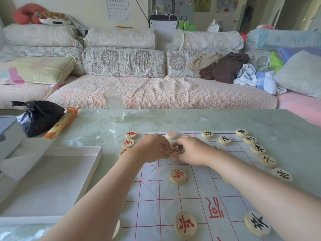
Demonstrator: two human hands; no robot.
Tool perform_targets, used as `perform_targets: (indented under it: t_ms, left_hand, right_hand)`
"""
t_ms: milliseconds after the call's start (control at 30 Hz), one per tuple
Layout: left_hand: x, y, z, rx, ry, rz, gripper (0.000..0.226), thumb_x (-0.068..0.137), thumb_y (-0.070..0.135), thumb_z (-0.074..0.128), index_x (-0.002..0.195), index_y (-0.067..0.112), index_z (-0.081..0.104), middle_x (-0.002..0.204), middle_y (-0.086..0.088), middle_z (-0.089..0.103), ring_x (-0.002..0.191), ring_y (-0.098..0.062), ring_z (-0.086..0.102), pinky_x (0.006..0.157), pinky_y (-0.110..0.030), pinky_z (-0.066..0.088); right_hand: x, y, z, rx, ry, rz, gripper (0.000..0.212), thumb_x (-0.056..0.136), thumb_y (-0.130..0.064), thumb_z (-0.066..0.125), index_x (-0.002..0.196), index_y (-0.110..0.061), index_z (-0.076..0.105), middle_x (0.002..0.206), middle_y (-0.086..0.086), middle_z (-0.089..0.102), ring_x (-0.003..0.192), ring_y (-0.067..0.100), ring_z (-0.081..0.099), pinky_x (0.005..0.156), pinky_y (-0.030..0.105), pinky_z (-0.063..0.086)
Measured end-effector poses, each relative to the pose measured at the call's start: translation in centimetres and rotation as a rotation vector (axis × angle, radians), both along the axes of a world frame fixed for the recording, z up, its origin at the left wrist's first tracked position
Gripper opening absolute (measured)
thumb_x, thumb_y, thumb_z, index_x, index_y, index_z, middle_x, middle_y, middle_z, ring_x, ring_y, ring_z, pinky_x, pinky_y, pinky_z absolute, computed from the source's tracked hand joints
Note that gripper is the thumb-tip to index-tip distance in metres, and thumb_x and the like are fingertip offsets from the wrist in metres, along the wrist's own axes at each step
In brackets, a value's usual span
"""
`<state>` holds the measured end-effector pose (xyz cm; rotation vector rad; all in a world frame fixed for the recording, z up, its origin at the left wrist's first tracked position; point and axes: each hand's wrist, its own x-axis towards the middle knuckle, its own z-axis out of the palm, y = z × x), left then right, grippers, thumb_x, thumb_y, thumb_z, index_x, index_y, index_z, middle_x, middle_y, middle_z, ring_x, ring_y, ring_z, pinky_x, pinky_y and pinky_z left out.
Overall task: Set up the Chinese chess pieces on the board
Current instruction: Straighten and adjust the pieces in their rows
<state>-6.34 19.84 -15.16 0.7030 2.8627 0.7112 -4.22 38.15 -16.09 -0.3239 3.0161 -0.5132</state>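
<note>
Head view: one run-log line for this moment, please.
stage: setup underway | both hands' fingers on red-marked piece | board partly filled | glass clear of board

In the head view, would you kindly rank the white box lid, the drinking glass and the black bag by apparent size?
1. white box lid, clearly largest.
2. black bag.
3. drinking glass.
The lid lies nearer the camera, which exaggerates its lead.

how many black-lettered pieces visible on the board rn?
8: two on the far edge, five down the right side, one near right. Arms may hide more.
</note>
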Motion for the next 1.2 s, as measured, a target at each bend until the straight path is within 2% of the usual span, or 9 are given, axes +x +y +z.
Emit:
perform_targets:
  t_ms: [200,400,500,633,767,900,1100,1167,1200]
  left_hand:
    - [-0.2,0.3,-0.3,-0.026,0.044,-0.023,0.032,0.078,0.030,0.076,0.109,0.027,0.068,0.093,0.012,0.065,0.082,-0.007,0.055,0.073,-0.017,0.040]
    - [0.5,-0.3,0.2,0.013,0.018,0.009,0.038,0.078,0.028,0.076,0.114,0.027,0.061,0.099,0.012,0.067,0.074,-0.004,0.054,0.071,-0.019,0.040]
    - [1.7,-0.9,1.3,0.011,0.038,0.027,0.032,0.081,0.026,0.073,0.110,0.028,0.062,0.100,0.013,0.066,0.073,-0.002,0.053,0.062,-0.013,0.038]
    - [3.9,-1.0,2.9,-0.016,0.036,0.016,0.020,0.082,0.024,0.071,0.101,0.029,0.066,0.097,0.012,0.067,0.080,-0.006,0.056,0.063,-0.011,0.040]
    - [6.5,-1.0,2.5,-0.042,-0.057,0.017,0.024,0.083,0.024,0.070,0.106,0.028,0.067,0.100,0.012,0.067,0.087,-0.009,0.060,0.076,-0.020,0.046]
    - [9.1,-0.7,1.4,-0.052,-0.128,0.021,0.035,0.085,0.025,0.067,0.120,0.027,0.063,0.111,0.011,0.066,0.097,-0.012,0.061,0.080,-0.021,0.047]
    - [11.1,-1.4,0.9,0.017,-0.118,0.079,0.041,0.086,0.024,0.067,0.126,0.026,0.058,0.115,0.012,0.063,0.097,-0.012,0.062,0.086,-0.022,0.047]
    - [11.2,-1.7,0.8,0.007,-0.124,0.085,0.043,0.086,0.024,0.067,0.127,0.026,0.056,0.118,0.011,0.062,0.096,-0.012,0.062,0.085,-0.022,0.047]
    - [11.1,-1.7,0.7,-0.002,-0.124,0.088,0.044,0.086,0.024,0.068,0.128,0.026,0.056,0.119,0.011,0.062,0.094,-0.011,0.061,0.083,-0.021,0.047]
  right_hand:
    - [0.1,0.1,0.1,-0.012,0.022,-0.014,0.037,0.078,-0.051,0.074,0.109,-0.031,0.067,0.105,-0.009,0.057,0.101,0.016,0.057,0.087,0.034,0.050]
    - [1.3,0.2,0.8,-0.003,0.002,-0.044,0.063,0.084,-0.052,0.068,0.139,-0.029,0.050,0.130,-0.005,0.052,0.117,0.017,0.053,0.094,0.034,0.046]
    - [2.6,0.0,2.0,-0.002,0.004,-0.038,0.055,0.088,-0.043,0.065,0.139,-0.031,0.050,0.134,-0.005,0.050,0.118,0.016,0.053,0.096,0.033,0.044]
    - [5.1,-0.6,3.7,0.037,-0.030,-0.030,0.045,0.088,-0.031,0.059,0.132,-0.034,0.054,0.129,-0.008,0.054,0.116,0.016,0.054,0.094,0.032,0.046]
    - [8.6,-1.4,4.0,0.133,-0.084,-0.048,0.050,0.081,-0.051,0.063,0.126,-0.032,0.057,0.123,-0.010,0.060,0.113,0.016,0.058,0.083,0.030,0.045]
    - [10.5,-2.4,2.6,0.182,-0.037,-0.083,0.051,0.081,-0.061,0.062,0.118,-0.027,0.059,0.124,-0.004,0.058,0.117,0.020,0.056,0.087,0.034,0.045]
    - [10.5,-2.5,2.0,0.063,-0.114,0.032,0.041,0.090,-0.038,0.059,0.130,-0.029,0.056,0.136,0.002,0.048,0.120,0.024,0.054,0.097,0.039,0.048]
    - [10.5,-2.2,2.1,0.048,-0.119,0.022,0.046,0.088,-0.026,0.058,0.133,-0.028,0.052,0.138,0.003,0.047,0.123,0.024,0.051,0.098,0.035,0.046]
    - [10.6,-2.1,2.1,0.019,-0.111,0.004,0.046,0.088,-0.029,0.058,0.133,-0.027,0.050,0.137,0.002,0.047,0.123,0.023,0.051,0.096,0.033,0.045]
